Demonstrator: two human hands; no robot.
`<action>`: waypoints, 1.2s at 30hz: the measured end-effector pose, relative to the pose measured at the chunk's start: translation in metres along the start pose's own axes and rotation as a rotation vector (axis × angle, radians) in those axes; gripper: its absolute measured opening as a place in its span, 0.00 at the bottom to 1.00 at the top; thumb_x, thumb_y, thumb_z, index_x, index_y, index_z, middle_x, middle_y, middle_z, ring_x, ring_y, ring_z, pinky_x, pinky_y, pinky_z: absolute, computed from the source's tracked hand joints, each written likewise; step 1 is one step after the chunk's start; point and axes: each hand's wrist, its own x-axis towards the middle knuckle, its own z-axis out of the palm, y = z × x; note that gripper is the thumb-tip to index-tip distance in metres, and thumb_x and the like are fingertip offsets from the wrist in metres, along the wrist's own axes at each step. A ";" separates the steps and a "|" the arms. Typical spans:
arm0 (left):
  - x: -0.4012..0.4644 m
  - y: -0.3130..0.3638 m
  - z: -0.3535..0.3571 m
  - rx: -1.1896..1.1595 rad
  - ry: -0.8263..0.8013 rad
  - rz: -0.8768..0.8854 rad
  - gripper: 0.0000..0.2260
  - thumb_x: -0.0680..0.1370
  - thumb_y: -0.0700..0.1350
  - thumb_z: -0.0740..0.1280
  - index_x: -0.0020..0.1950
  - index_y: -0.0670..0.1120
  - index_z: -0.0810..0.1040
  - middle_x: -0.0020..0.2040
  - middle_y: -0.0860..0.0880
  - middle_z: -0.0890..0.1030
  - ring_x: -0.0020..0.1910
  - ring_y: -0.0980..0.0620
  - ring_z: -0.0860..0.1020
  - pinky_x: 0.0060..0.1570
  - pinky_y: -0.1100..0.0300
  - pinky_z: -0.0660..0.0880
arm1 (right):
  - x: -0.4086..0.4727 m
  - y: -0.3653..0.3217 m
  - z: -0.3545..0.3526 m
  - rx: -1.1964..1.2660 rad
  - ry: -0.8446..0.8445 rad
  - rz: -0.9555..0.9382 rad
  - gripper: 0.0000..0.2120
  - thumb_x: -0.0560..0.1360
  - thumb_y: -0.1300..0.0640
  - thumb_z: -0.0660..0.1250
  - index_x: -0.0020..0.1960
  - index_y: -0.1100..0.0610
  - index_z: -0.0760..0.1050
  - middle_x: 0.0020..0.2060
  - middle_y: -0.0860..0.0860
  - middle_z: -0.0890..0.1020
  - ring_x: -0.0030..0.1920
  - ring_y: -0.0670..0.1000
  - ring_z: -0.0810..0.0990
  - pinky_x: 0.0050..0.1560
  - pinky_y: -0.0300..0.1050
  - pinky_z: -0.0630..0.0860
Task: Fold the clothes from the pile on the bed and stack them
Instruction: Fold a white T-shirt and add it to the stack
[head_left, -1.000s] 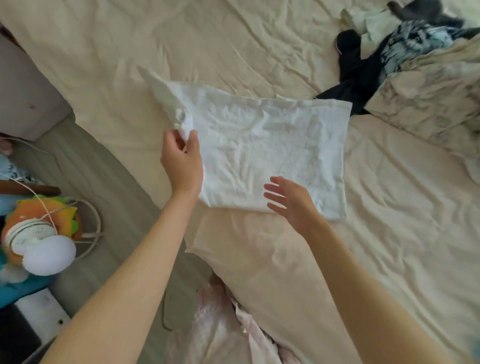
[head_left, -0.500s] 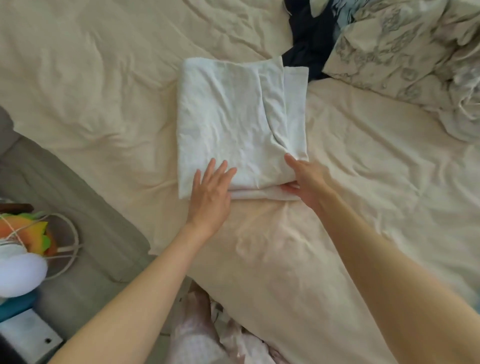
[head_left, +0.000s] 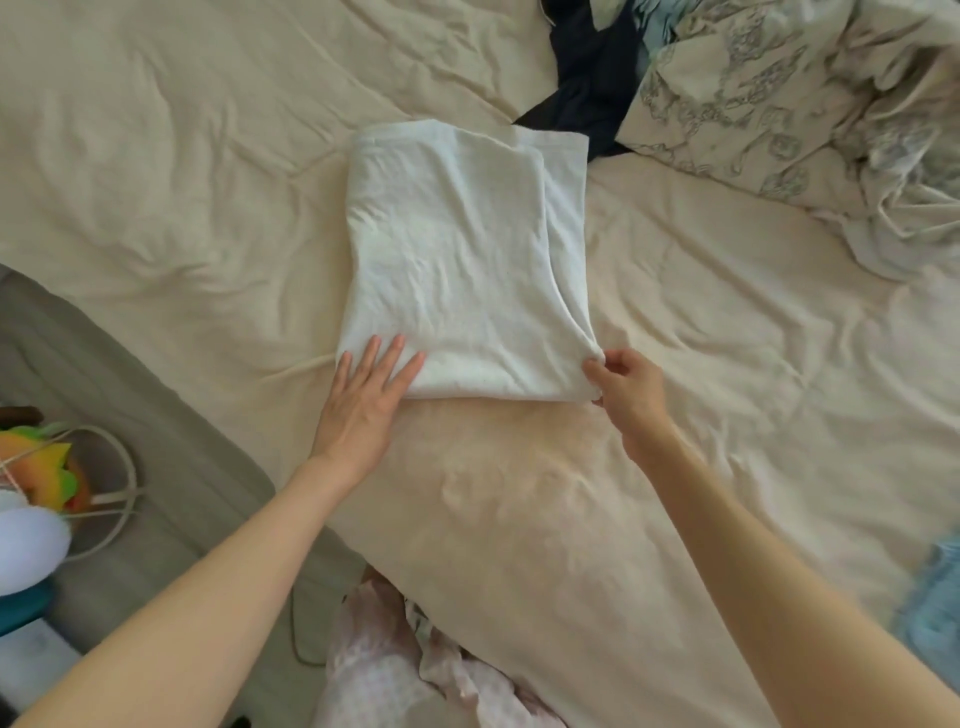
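1. White garment (head_left: 457, 270), folded to a rough rectangle, lies flat on the bed (head_left: 727, 389), mid-way across it and close to the near edge. A second layer shows as a strip along its right side.
2. My left hand (head_left: 363, 405) rests palm-down with fingers straight and spread, fingertips pressing the garment's near left corner.
3. My right hand (head_left: 626, 389) has its fingers curled and pinches the garment's near right corner, where the layers bunch into a small point.
4. Both my forearms are bare and reach in from the near edge of the bed.
5. Cream sheet covers the bed, heavily creased all around the garment.
6. Toward the far right corner of the bed: the pile (head_left: 613, 67), with a dark navy piece (head_left: 587, 93) touching or just behind the garment's far right corner, and some pale blue fabric behind it.
7. Right of that, a crumpled cream cover with grey floral print (head_left: 779, 104), apart from the garment.
8. Blurred blue cloth (head_left: 935, 597) at the bed's right edge; kind unclear.
9. Pink patterned fabric (head_left: 395, 670) at the near edge, below my arms.
10. Off the bed's left side: grey floor (head_left: 171, 467), a white cord loop (head_left: 119, 499), an orange-and-green toy (head_left: 41, 473), and a white rounded object (head_left: 26, 545).
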 end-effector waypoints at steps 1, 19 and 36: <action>-0.001 -0.001 0.000 0.000 0.011 0.007 0.35 0.67 0.25 0.59 0.73 0.44 0.64 0.74 0.40 0.61 0.74 0.36 0.57 0.71 0.43 0.52 | 0.003 0.004 -0.001 -0.004 -0.006 0.031 0.05 0.74 0.61 0.66 0.39 0.55 0.75 0.35 0.49 0.76 0.38 0.50 0.75 0.42 0.49 0.75; 0.003 -0.023 -0.011 -0.004 0.145 0.062 0.22 0.68 0.26 0.54 0.59 0.32 0.77 0.59 0.32 0.76 0.58 0.31 0.76 0.56 0.36 0.71 | 0.031 -0.004 0.012 -0.110 -0.063 0.118 0.08 0.73 0.59 0.69 0.39 0.54 0.69 0.36 0.51 0.75 0.33 0.49 0.72 0.31 0.42 0.69; -0.042 -0.031 -0.093 -0.463 0.015 -0.209 0.09 0.74 0.37 0.68 0.52 0.45 0.82 0.39 0.42 0.82 0.39 0.43 0.80 0.37 0.58 0.67 | -0.060 -0.017 -0.037 0.416 -0.133 0.591 0.08 0.72 0.63 0.69 0.50 0.61 0.74 0.44 0.55 0.80 0.37 0.51 0.80 0.28 0.39 0.77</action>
